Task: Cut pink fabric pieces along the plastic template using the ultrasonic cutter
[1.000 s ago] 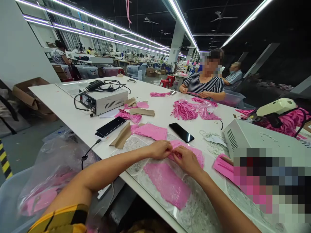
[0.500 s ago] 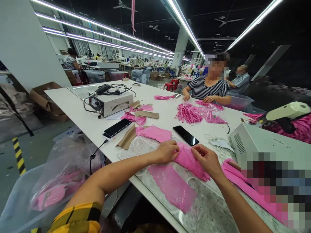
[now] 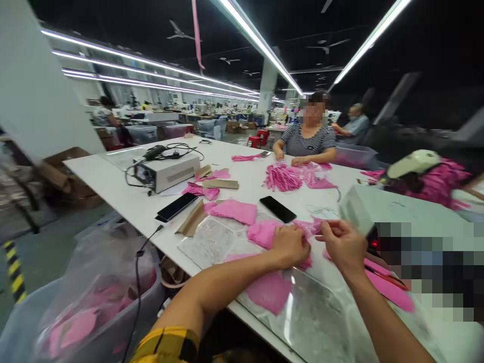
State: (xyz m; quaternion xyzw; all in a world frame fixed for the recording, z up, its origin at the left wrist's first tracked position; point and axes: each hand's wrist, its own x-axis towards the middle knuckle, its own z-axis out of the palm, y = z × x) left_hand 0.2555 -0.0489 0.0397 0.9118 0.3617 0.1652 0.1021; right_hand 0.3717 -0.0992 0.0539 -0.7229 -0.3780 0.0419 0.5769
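Observation:
My left hand [image 3: 291,245] lies with its fingers curled over a pink fabric piece [image 3: 261,233], pressing or gripping it on the clear-covered marbled mat [image 3: 321,307]. To its right, my right hand [image 3: 343,248] pinches a raised, bunched edge of the same fabric between thumb and fingertips. Motion blurs that edge. Nearer to me, under my left forearm, lies a flat pink lace-edged panel [image 3: 270,292]. Beyond the hands rests another folded pink piece [image 3: 235,211].
A black phone [image 3: 278,208] lies behind my hands. At left are stacked phones [image 3: 177,206], a brown paper strip [image 3: 191,219] and a boxy control unit [image 3: 174,173]. A pale machine [image 3: 401,206] stands at right. Across the table, a person in stripes handles pink strips [image 3: 283,176].
Both hands have moved right with the fabric, and my right hand draws its edge up and outward. The fabric is now more bunched. The camera view has shifted right.

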